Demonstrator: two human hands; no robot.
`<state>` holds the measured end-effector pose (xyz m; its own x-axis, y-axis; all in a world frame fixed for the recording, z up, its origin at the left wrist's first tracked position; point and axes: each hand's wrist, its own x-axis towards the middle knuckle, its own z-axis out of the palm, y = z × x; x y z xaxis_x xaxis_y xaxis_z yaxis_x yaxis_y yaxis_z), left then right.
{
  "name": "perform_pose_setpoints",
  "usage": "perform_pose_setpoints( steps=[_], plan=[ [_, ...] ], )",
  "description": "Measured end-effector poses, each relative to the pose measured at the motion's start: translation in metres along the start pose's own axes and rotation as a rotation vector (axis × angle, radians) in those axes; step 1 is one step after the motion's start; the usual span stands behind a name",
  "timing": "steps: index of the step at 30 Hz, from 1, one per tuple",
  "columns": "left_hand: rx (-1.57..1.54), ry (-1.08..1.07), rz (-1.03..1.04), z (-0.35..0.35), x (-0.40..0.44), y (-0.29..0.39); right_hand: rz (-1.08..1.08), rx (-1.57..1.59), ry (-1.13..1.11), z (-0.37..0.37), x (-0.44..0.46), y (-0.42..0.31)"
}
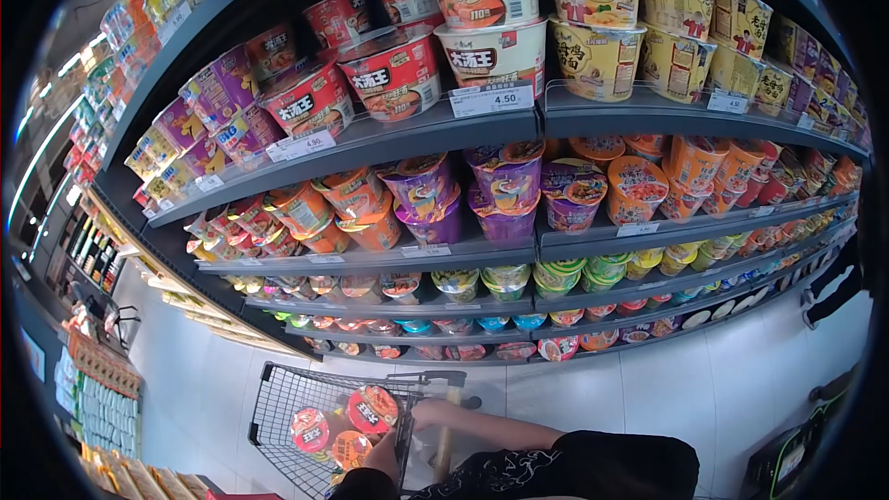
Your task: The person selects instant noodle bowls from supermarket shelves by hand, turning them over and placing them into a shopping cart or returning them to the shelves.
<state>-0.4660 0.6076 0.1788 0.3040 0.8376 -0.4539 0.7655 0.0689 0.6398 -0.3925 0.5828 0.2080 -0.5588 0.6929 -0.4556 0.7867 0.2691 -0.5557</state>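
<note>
A black wire shopping cart stands below the shelves at the bottom centre. My right hand is closed around its handle, the arm reaching in from the right. My left hand is also at the handle, closed against it, its fingers partly hidden and a dark sleeve below. Inside the cart lie a red-lidded instant noodle cup, a paler red noodle cup and an orange noodle cup. The orange cup is nearest my left hand.
Curved by the lens, a dark shelf unit carries rows of noodle cups, with yellow cups at upper right. A person's legs show at the far right. Low wooden racks line the left; pale floor tiles surround the cart.
</note>
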Motion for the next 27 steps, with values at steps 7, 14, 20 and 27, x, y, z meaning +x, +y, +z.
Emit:
perform_pose_setpoints(
  steps=[7,14,20,27],
  plan=[
    [0.052,0.009,0.018,0.018,-0.004,0.016,0.049,0.059,0.018,-0.008,-0.032,0.02],
    [0.087,0.018,0.04,0.034,-0.013,0.029,0.07,0.092,0.046,-0.009,-0.055,0.043],
    [0.072,0.029,0.063,0.044,-0.022,0.026,-0.051,0.091,0.045,0.022,-0.042,0.082],
    [0.098,-0.019,0.18,0.048,-0.024,-0.003,0.013,0.044,0.025,-0.029,-0.12,0.058]
  ],
)
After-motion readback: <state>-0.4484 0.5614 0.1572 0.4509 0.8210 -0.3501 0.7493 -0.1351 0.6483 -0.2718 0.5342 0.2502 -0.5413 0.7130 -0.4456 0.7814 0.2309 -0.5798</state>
